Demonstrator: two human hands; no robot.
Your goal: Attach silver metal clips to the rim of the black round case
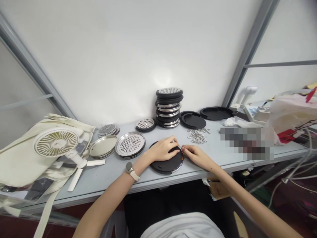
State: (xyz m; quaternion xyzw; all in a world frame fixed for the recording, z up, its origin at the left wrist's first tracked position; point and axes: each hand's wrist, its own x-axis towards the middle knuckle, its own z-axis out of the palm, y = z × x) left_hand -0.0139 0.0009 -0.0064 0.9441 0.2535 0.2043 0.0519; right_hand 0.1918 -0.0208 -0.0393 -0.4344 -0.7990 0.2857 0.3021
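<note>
Left hand (164,148) lies over the black disc (164,165), right hand (196,155) beside its rim; grips unclear.

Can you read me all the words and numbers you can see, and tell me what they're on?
There are none I can read.
Disc under the left hand: no readable words.
Watch: too small to read.
Fan: any mark in the middle is too small.
Box under the table: too blurred.
Pixelated patch: can't be read.
</note>
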